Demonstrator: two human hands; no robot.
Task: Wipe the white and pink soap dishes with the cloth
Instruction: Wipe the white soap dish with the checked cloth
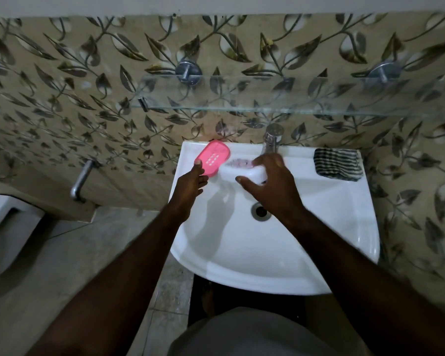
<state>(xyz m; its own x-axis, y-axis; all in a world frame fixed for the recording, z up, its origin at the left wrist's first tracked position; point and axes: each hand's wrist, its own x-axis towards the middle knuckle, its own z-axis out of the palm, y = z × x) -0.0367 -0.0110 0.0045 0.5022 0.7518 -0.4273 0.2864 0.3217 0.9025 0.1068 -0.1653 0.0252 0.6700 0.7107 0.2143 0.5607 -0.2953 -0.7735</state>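
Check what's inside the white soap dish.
A pinkish mass lies in the white soap dish, likely soap, too blurred to be sure. The right hand grips the dish and covers its right end, so the rest of the inside is hidden.

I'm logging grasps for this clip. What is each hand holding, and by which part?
The left hand pinches the pink soap dish by its near edge; the right hand grips the white soap dish at its right end.
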